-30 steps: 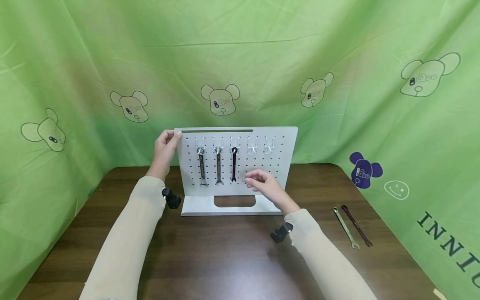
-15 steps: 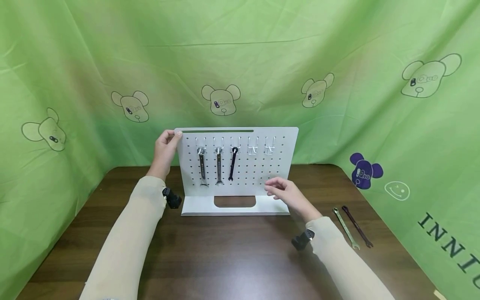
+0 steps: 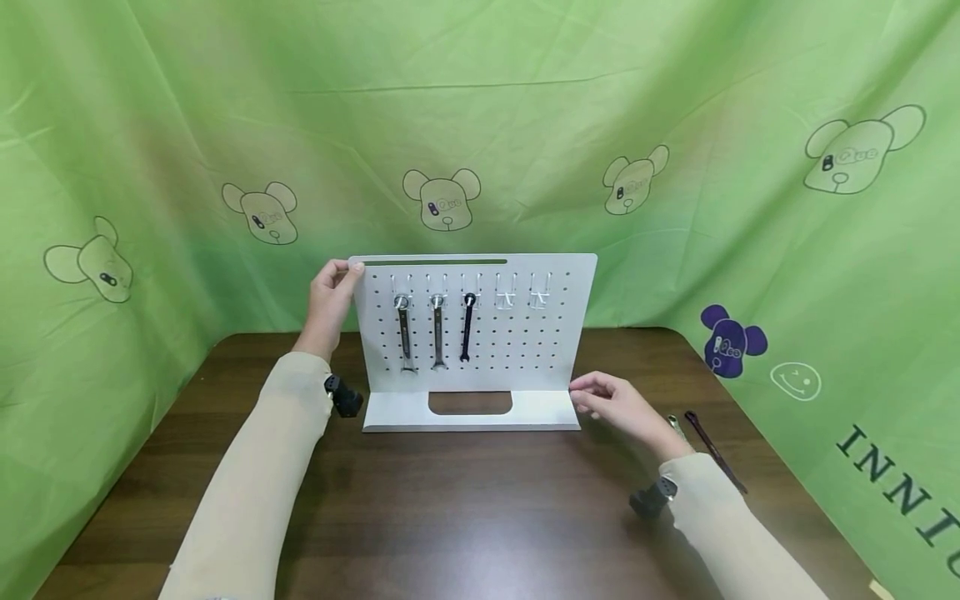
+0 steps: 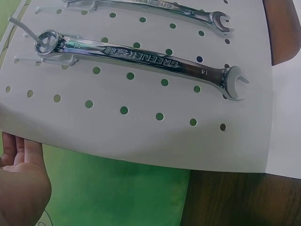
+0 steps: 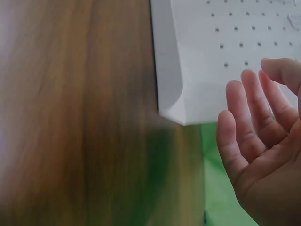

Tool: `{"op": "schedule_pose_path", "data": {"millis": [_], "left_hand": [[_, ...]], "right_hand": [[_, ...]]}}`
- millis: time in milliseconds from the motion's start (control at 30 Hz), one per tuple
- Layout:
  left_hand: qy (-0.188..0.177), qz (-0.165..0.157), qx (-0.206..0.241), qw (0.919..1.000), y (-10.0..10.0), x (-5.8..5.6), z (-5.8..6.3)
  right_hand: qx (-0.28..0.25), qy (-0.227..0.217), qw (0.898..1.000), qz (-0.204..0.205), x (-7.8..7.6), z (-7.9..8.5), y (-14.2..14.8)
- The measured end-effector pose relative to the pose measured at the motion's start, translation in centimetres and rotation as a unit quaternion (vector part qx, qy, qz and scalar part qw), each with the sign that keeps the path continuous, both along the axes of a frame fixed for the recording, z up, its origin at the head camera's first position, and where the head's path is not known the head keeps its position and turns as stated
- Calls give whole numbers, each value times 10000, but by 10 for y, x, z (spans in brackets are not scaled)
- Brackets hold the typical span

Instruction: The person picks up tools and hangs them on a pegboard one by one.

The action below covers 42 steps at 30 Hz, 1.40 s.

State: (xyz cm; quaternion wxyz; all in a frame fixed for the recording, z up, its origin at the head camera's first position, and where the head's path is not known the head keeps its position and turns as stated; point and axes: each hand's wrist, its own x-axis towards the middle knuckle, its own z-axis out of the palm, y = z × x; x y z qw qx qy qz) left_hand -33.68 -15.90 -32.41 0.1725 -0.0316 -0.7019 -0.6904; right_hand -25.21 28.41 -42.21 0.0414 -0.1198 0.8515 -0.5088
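Note:
A white pegboard (image 3: 525,350) stands upright on the table. My left hand (image 3: 328,304) pinches its upper left corner between thumb and fingers. From its hooks hang two silver combination wrenches (image 3: 438,337) and one dark combination wrench (image 3: 467,332), ring ends up. In the left wrist view, a silver wrench (image 4: 136,55) marked 14 hangs by its ring. Beside the right end of the pegboard's base, my right hand (image 3: 618,408) is over the table, holding nothing. The right wrist view shows that hand (image 5: 263,127) with its fingers loosely bent and apart.
Two clear hooks (image 3: 539,298) to the right carry nothing. On the table (image 3: 465,508) at the right lie a dark wrench (image 3: 708,443) and a silver-green wrench (image 3: 675,423), the latter mostly hidden by my right arm. A green curtain (image 3: 525,125) surrounds the table.
My right hand has moved right and down, from in front of the pegboard to beyond its base. The dark hanging wrench has swung slightly. My left hand stays at the corner.

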Motion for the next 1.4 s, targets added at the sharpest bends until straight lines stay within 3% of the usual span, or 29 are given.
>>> {"op": "schedule_pose_path", "data": {"millis": [433,767,1167,1400], "left_hand": [[-70,-30,-93,9999,0,3,2],[-92,-94,-60,9999,0,2,1],[-3,-81,-36,10000,0,2,1],[-33,-43,-17,10000,0,1,0]], "right_hand": [[369,-125,9991,-141,31,-7,59],[476,-121,9972,-556,55,-16,100],[695,-31,9955,-641,69,-19,137],[988,-310,9911,-841,77,-17,146]]}}
